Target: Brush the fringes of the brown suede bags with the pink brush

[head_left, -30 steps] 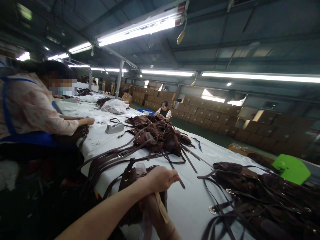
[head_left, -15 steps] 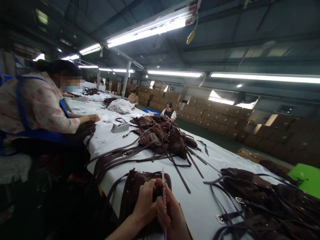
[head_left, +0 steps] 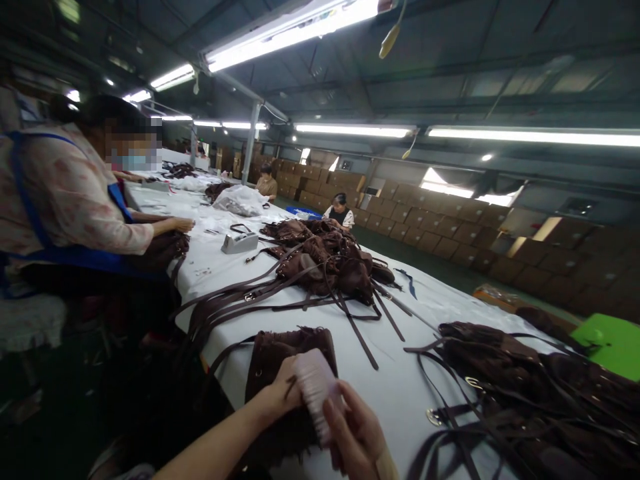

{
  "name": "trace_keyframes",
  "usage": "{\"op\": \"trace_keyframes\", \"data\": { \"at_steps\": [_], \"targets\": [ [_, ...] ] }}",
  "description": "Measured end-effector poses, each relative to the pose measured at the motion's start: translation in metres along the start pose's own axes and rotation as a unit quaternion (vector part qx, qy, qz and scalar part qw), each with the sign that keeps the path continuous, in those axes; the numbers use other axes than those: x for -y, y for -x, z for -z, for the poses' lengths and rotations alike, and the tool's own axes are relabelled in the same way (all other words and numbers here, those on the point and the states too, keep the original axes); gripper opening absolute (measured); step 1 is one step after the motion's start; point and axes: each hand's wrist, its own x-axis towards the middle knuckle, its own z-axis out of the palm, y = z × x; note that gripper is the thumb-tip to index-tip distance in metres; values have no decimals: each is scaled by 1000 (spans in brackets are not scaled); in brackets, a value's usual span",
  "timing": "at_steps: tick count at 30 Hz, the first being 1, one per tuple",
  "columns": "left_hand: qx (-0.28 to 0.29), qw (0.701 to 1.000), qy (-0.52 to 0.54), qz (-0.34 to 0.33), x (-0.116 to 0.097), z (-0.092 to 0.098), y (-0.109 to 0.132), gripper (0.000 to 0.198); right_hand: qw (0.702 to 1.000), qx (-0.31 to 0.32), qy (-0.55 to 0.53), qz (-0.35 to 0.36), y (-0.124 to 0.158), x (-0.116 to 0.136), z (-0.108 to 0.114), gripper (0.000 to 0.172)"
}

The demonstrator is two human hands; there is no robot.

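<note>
A dark brown leather-look bag point(head_left: 270, 363) with small metal rings and a frilled top edge lies at the table's near edge. My right hand point(head_left: 357, 427) grips a flat, pale pinkish strip point(head_left: 317, 387) with fine ridges along it, its broad face towards me; its exact kind is unclear. Over the bag, my left hand point(head_left: 283, 390) is closed, its fingertips hidden behind the strip. A thin brown strand shows at its fingers, but what it pinches cannot be made out.
Brown bags with long straps are heaped mid-table point(head_left: 325, 260), and more bags point(head_left: 530, 387) lie at right. A grey device point(head_left: 240, 242) stands near the first heap. At left sits a co-worker point(head_left: 75, 193) in a blue apron. A green chair back point(head_left: 607, 350) is far right.
The pale strip has turned from edge-on to show its broad face, tilting left over my left hand. My right hand has shifted slightly right and down. The view has moved a little.
</note>
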Motion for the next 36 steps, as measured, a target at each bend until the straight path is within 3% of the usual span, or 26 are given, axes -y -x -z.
{"op": "trace_keyframes", "data": {
  "at_steps": [3, 5, 6, 8, 10, 11, 14, 16, 18, 21, 24, 27, 31, 34, 36],
  "targets": [
    [161, 986, -29, -31, -32, 18, 4, 10, 994, -82, 69, 31, -22, -2, 10, 49],
    [180, 982, -34, -44, -41, 40, 13, 24, 989, -93, 105, 53, -30, -11, 9, 41],
    [138, 989, -29, -44, -39, 52, 21, 27, 986, -93, 124, 66, -31, -16, 8, 37],
    [-42, 999, -5, -16, -17, 74, 42, 27, 978, -93, 160, 99, -31, -26, 3, 31],
    [-253, 966, 18, 45, 23, 85, 67, 40, 971, -94, 183, 122, -30, -34, -1, 26],
    [-326, 941, 20, 88, 46, 86, 80, 50, 970, -97, 185, 126, -30, -37, -3, 24],
    [-372, 908, 37, 191, 102, 70, 114, 71, 972, -109, 174, 118, -34, -39, -5, 23],
    [-339, 908, 78, 233, 119, 51, 123, 72, 973, -111, 169, 110, -37, -38, -5, 25],
    [-274, 920, 154, 236, 120, 36, 121, 66, 975, -104, 167, 103, -39, -38, -2, 27],
    [-195, 922, 259, 213, 100, 29, 102, 51, 978, -89, 164, 92, -37, -42, 7, 28],
    [-174, 918, 290, 206, 67, 39, 79, 43, 967, -59, 211, 128, -30, -45, 24, 28],
    [-137, 935, 285, 158, 33, 47, 63, 41, 922, -28, 319, 217, -22, -30, 38, 24],
    [-116, 936, 298, 146, -1, 42, 52, 38, 842, -9, 432, 323, -20, 20, 35, 22],
    [-84, 922, 341, 163, -10, 38, 46, 42, 771, 57, 519, 366, -29, 54, 25, 19],
    [-59, 920, 359, 147, -8, 42, 41, 43, 746, 89, 561, 348, -36, 64, 22, 15]
  ]
}}
